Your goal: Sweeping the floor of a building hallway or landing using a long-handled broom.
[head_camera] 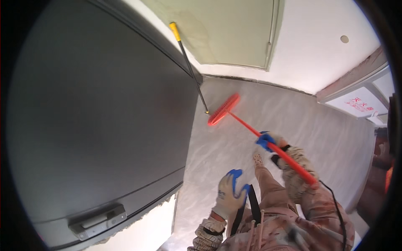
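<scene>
My right hand [267,141], in a grey and blue work glove, grips the red pole [246,125] of a push broom partway along its length. The pole's thick upper end reaches back over my right forearm. Ahead of me is the red broom head [224,109], slanted, its bristles facing the corner by the door; whether it touches the floor I cannot tell. My left hand [231,195], gloved the same way, is held in front of my body with thumb and fingers apart and nothing between them.
A dark door [103,113] with a handle [98,221] fills the left. A black pole with a yellow grip [175,31] leans in the corner near a pale wall panel [232,34]. On the right stands a white cabinet [358,102] bearing red writing. The floor [282,109] is grey.
</scene>
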A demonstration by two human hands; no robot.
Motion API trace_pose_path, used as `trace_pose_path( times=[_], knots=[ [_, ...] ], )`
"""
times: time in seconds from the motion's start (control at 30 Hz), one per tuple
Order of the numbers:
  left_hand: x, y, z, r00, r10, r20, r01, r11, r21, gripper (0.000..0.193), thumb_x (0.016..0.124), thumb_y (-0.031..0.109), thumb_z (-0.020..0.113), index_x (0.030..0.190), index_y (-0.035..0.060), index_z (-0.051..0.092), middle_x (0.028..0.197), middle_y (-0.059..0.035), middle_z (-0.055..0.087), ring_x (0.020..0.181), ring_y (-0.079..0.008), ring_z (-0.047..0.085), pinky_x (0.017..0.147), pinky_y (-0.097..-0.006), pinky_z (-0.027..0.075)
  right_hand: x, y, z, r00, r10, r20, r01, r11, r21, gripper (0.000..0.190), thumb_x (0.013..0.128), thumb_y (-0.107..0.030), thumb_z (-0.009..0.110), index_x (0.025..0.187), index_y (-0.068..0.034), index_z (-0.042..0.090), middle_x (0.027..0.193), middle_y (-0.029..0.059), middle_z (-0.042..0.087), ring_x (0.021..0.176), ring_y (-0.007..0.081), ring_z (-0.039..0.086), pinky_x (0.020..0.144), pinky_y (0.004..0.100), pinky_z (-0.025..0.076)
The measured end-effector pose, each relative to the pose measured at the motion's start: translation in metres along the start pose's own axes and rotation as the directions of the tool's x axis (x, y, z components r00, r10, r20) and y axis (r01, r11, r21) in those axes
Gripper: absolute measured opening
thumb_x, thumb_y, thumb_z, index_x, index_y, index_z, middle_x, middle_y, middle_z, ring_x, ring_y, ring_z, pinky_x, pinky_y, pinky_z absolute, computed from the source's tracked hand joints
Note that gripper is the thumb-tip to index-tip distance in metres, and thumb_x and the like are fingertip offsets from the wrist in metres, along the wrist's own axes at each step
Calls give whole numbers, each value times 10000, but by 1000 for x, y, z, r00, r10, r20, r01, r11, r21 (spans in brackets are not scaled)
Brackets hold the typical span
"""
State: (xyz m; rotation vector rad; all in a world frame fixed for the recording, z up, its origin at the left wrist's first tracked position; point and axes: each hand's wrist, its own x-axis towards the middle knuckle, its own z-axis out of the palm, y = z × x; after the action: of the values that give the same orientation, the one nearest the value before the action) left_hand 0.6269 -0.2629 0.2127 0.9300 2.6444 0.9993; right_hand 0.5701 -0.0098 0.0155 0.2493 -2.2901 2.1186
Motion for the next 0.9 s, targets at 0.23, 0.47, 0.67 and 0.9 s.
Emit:
trace_pose_path(
  times=[0.23,0.47,0.67,0.9],
  knots=[
    [64,-61,-47,638,-744,199,770,624,-133,266,817,96,501,1057,-15,526,954,-116,610,888,-210,581,799,-289,435,-197,-37,-116,691,720,-60,-718,694,51,41,684,-74,574,704,-42,589,647,77,579,507,155,548,447,267,434],
    [208,-238,-60,842,-529,-109,538,840,77,419,784,306,549,1010,-47,531,975,-242,565,924,-362,543,816,-384,417,-206,-128,-104,216,972,-91,-706,220,673,145,696,-36,552,829,21,550,537,99,531,354,117,458,313,240,363],
    [426,-263,-104,907,-268,-326,369,877,307,543,744,348,585,1099,-48,474,1054,-244,534,994,-349,515,844,-386,408,-68,-133,-92,470,877,-96,-457,335,824,367,775,-92,528,1119,10,449,613,58,549,376,74,442,316,199,345],
    [611,-340,-74,895,-387,-223,357,920,-165,526,738,339,633,1015,-90,504,894,-150,596,762,-229,591,675,-304,465,129,6,-65,582,812,-33,-486,380,787,388,763,-124,564,1125,-24,466,694,70,593,456,100,503,383,211,399]
  ],
)
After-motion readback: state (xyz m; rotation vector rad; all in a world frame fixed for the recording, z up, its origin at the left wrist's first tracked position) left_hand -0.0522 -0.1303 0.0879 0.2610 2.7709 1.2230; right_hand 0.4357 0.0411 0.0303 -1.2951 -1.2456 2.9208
